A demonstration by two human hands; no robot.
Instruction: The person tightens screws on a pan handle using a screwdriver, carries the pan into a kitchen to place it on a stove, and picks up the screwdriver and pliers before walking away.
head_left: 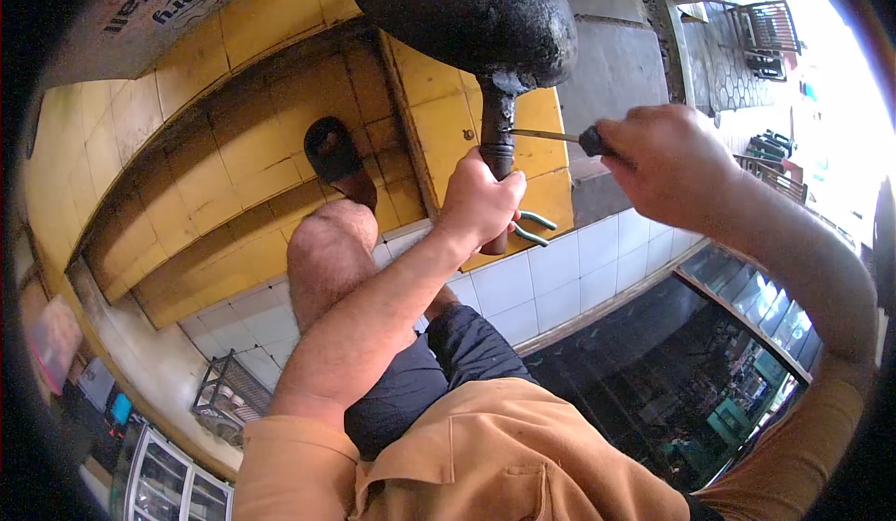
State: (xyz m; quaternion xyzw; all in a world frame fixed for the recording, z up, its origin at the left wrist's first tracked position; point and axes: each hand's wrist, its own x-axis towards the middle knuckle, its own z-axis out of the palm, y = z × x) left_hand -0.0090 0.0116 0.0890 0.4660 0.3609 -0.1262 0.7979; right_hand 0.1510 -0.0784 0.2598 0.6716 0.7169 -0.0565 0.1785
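A soot-blackened pan [467, 13] with a rounded body is at the top of the head view, its dark handle [497, 115] pointing down toward me. My left hand [478, 199] is wrapped around the lower part of that handle. In my closed right hand [667, 157] is a screwdriver [551, 136], held level from the right. Its tip meets the handle just below the pan, where the metal looks worn. Green-handled pliers [534, 229] lie on the yellow tiles beside my left hand, partly hidden behind it.
Yellow-tiled steps [215, 176] curve away on the left, and my foot in a black sandal [331, 152] rests there. A dark glossy panel [644, 372] lies at lower right. A wire basket [229, 395] stands at lower left, and chairs [770, 31] are at upper right.
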